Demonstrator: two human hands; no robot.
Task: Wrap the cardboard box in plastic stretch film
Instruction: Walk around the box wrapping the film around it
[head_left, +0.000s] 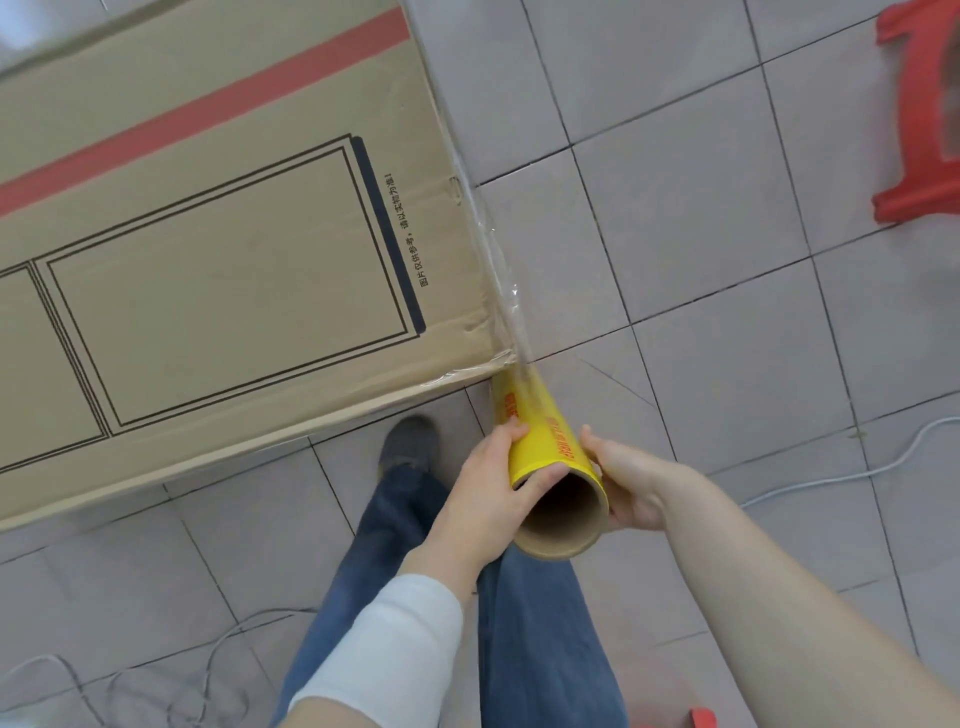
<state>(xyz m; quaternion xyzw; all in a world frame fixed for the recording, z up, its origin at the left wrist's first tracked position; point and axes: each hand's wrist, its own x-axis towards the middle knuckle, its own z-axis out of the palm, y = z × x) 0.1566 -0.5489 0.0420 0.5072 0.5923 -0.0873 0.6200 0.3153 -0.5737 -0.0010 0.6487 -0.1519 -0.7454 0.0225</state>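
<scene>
We note both our left hand (496, 483) and right hand (626, 480) closed around the film roll (545, 441). Its long axis points at the cardboard box (218, 249) corner; the hollow core faces us.
</scene>
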